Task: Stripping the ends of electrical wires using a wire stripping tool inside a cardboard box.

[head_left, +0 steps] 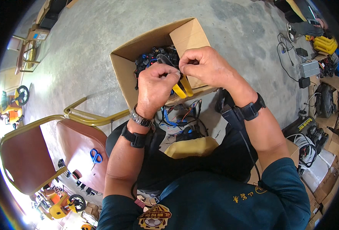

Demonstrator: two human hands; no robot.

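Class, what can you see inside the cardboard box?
A jumble of dark parts, some blue, shows inside the cardboard box. The left hand, right hand and yellow handles hide some of the inside; the bottom cannot be seen.

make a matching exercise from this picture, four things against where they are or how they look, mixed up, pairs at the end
1. scissors
2. left hand
3. cardboard box
4. yellow-handled tool

a. open, dark parts inside
b. handles showing just below the right hand
c. lying on the chair seat
d. metal watch at its wrist

Pairs: 1-c, 2-d, 3-a, 4-b
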